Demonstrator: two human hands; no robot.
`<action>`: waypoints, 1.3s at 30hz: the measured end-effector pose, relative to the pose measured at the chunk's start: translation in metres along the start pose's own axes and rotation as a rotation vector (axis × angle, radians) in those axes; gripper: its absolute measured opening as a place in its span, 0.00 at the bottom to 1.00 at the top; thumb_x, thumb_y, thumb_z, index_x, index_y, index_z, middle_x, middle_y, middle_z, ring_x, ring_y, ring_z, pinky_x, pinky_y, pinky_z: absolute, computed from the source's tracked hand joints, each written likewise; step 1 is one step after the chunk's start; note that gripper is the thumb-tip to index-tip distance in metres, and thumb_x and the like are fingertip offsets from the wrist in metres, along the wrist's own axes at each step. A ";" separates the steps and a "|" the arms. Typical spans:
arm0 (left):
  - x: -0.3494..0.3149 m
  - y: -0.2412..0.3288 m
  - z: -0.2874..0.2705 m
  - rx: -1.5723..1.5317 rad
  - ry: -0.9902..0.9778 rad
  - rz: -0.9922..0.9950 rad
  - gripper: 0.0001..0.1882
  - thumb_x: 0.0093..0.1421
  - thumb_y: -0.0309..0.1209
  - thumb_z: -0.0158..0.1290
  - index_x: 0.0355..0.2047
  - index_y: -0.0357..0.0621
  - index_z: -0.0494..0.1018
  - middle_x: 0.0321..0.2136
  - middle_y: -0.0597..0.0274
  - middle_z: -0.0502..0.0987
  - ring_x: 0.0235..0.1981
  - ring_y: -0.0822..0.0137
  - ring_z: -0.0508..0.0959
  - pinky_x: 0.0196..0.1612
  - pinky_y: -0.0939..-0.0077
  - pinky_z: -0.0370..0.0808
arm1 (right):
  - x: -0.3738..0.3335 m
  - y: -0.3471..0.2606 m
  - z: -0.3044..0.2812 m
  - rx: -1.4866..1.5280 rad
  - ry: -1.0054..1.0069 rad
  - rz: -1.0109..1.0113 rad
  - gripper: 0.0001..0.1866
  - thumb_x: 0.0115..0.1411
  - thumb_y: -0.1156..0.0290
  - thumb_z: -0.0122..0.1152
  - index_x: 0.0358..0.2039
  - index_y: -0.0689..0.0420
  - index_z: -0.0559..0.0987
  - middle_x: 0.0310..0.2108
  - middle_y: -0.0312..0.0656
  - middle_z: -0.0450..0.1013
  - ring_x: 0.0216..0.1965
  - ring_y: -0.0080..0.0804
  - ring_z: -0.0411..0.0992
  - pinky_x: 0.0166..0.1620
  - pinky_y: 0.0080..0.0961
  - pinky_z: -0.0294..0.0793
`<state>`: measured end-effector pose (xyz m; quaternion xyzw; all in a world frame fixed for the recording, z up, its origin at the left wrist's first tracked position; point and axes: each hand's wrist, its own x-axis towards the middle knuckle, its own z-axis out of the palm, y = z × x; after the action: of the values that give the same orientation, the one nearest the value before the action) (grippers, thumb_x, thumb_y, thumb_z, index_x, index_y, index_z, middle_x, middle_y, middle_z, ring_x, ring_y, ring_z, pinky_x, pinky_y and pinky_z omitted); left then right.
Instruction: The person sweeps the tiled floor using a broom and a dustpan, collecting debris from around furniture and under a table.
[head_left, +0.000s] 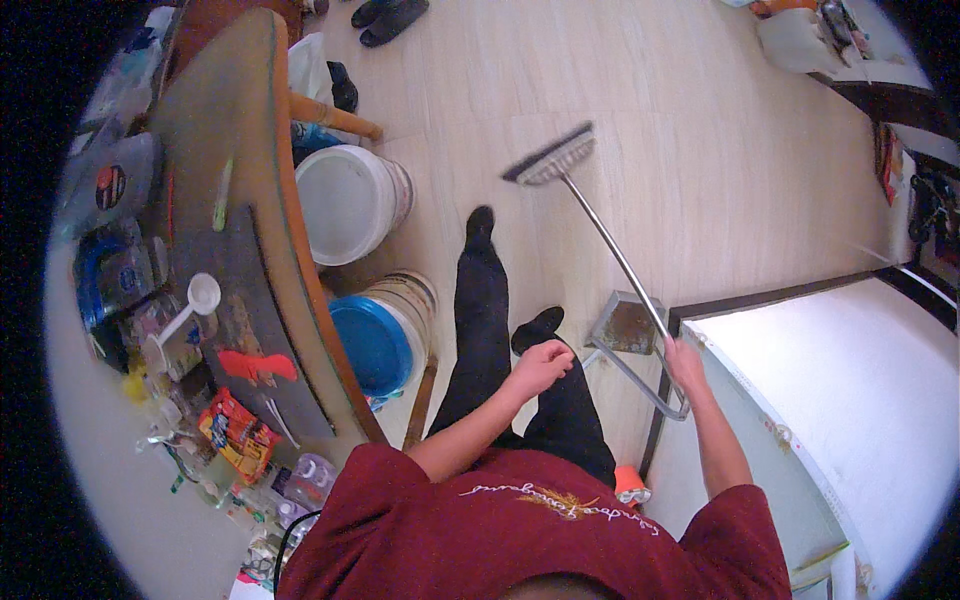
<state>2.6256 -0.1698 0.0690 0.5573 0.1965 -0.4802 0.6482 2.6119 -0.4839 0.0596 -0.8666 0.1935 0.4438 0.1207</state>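
My right hand (683, 362) is closed around the metal pole of a broom (622, 262). The broom's wide head (553, 160), pale with a dark edge, rests on the floor ahead of my feet. Close to that hand stands a metal dustpan (628, 325) with a bent grey tube handle (650, 392). Whether my fingers also touch this handle, I cannot tell. My left hand (543, 368) hovers in front of my left-of-centre waist over my right thigh, fingers loosely curled in, with nothing visible in them.
On my left, a wooden-edged table (290, 200) carries packets, a white scoop (203, 294) and bottles. Beside it stand a white-lidded bucket (345, 205) and a blue-lidded bucket (372, 345). A white-topped cabinet (830, 380) is at right. Dark shoes (392, 20) lie far ahead.
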 end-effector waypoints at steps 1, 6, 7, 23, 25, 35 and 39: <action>0.008 0.006 -0.003 0.003 -0.023 0.029 0.09 0.53 0.33 0.47 0.30 0.38 0.68 0.23 0.65 0.72 0.22 0.76 0.70 0.27 0.84 0.68 | 0.022 -0.031 -0.009 -0.007 0.026 -0.086 0.29 0.57 0.52 0.30 0.25 0.65 0.73 0.27 0.61 0.68 0.32 0.57 0.67 0.38 0.45 0.64; 0.031 0.045 -0.053 0.054 -0.067 0.022 0.09 0.53 0.31 0.46 0.29 0.38 0.68 0.22 0.65 0.71 0.23 0.76 0.70 0.28 0.83 0.68 | 0.139 -0.238 -0.054 0.060 0.023 -0.350 0.23 0.56 0.58 0.34 0.26 0.65 0.72 0.29 0.59 0.68 0.34 0.55 0.67 0.39 0.44 0.63; 0.030 0.060 -0.070 0.094 -0.039 0.002 0.09 0.54 0.31 0.46 0.29 0.37 0.68 0.23 0.65 0.71 0.23 0.76 0.70 0.28 0.83 0.68 | 0.145 -0.291 -0.066 0.090 0.053 -0.408 0.22 0.55 0.59 0.35 0.26 0.64 0.73 0.30 0.57 0.69 0.34 0.54 0.67 0.39 0.43 0.65; 0.072 0.149 -0.175 -0.156 0.105 -0.110 0.09 0.55 0.33 0.45 0.30 0.40 0.68 0.22 0.66 0.71 0.22 0.77 0.69 0.27 0.85 0.67 | 0.236 -0.376 -0.105 -0.116 -0.081 -0.109 0.21 0.56 0.55 0.36 0.36 0.56 0.73 0.35 0.50 0.70 0.37 0.47 0.68 0.40 0.40 0.66; 0.072 0.158 -0.169 -0.125 0.059 -0.090 0.09 0.54 0.34 0.45 0.30 0.41 0.68 0.22 0.66 0.72 0.22 0.77 0.69 0.27 0.85 0.67 | 0.221 -0.314 -0.098 -0.095 -0.097 -0.020 0.23 0.56 0.53 0.34 0.35 0.58 0.72 0.34 0.54 0.69 0.38 0.49 0.67 0.41 0.42 0.65; 0.071 0.153 -0.148 -0.005 0.038 -0.098 0.09 0.54 0.31 0.44 0.29 0.37 0.68 0.22 0.63 0.71 0.24 0.75 0.70 0.28 0.82 0.68 | 0.016 -0.070 0.011 0.079 -0.123 0.185 0.30 0.58 0.51 0.27 0.24 0.64 0.73 0.28 0.61 0.68 0.33 0.58 0.66 0.38 0.46 0.63; 0.067 0.149 -0.131 0.164 0.025 -0.147 0.09 0.54 0.31 0.44 0.29 0.36 0.68 0.22 0.63 0.71 0.23 0.75 0.70 0.27 0.82 0.68 | -0.052 -0.038 0.042 0.209 -0.105 0.458 0.32 0.58 0.50 0.27 0.21 0.65 0.73 0.25 0.62 0.67 0.33 0.58 0.66 0.38 0.45 0.62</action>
<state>2.8188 -0.0896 0.0554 0.5986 0.2050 -0.5338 0.5610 2.5703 -0.4219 0.0795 -0.7588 0.4233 0.4813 0.1159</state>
